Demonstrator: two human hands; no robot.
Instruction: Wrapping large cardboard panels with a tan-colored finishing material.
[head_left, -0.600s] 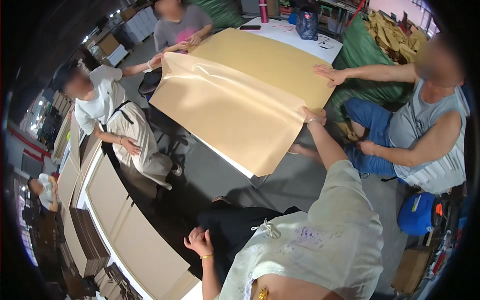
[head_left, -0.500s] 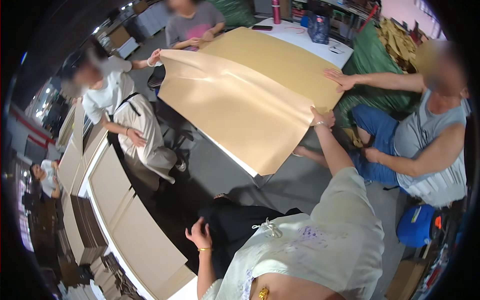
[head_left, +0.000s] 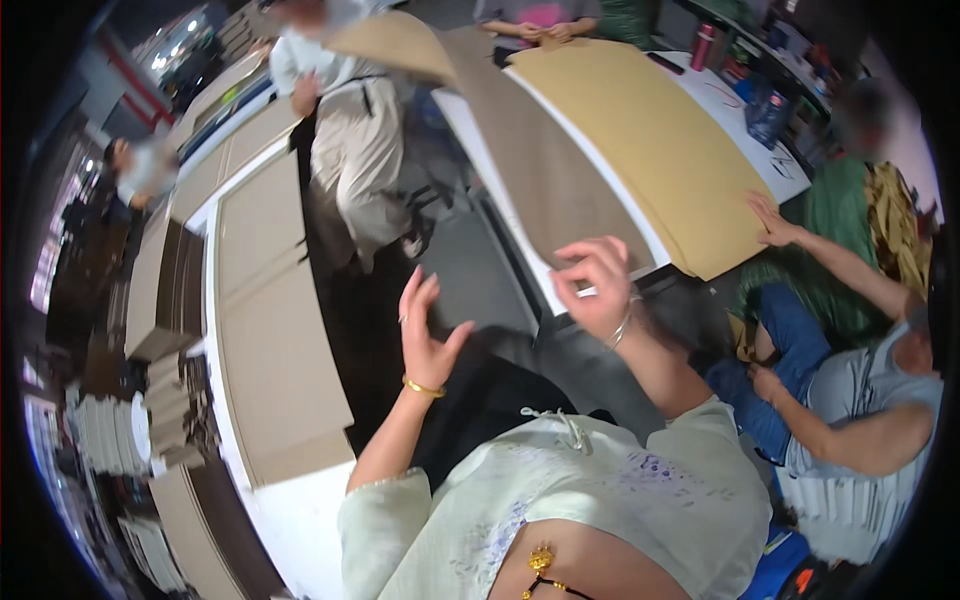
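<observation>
My left hand (head_left: 428, 340) is raised in front of me, fingers and thumb spread, holding nothing. At the near end of a large, flexible brown sheet (head_left: 560, 175), my right hand (head_left: 597, 290) has its bent fingers and thumb at the sheet's corner. The sheet bows up at its far end, where a person in a white top (head_left: 335, 60) stands. Beside it, a yellow-tan sheet (head_left: 640, 150) lies on the white table (head_left: 790, 175). Another person's hand (head_left: 775, 222) rests at that sheet's right edge.
Along the left runs a white-edged bench with flat tan boards (head_left: 275, 330). Stacked boards (head_left: 165, 285) stand beyond it. A person in a grey vest (head_left: 860, 400) sits at right, near green sacking (head_left: 835, 215). A red bottle (head_left: 703, 45) and dark bag (head_left: 768, 118) are on the table.
The brown sheet has swung left off the yellow-tan sheet, its far end lifted. My right hand has come nearer to me, and my left hand has risen and spread. The view has turned left.
</observation>
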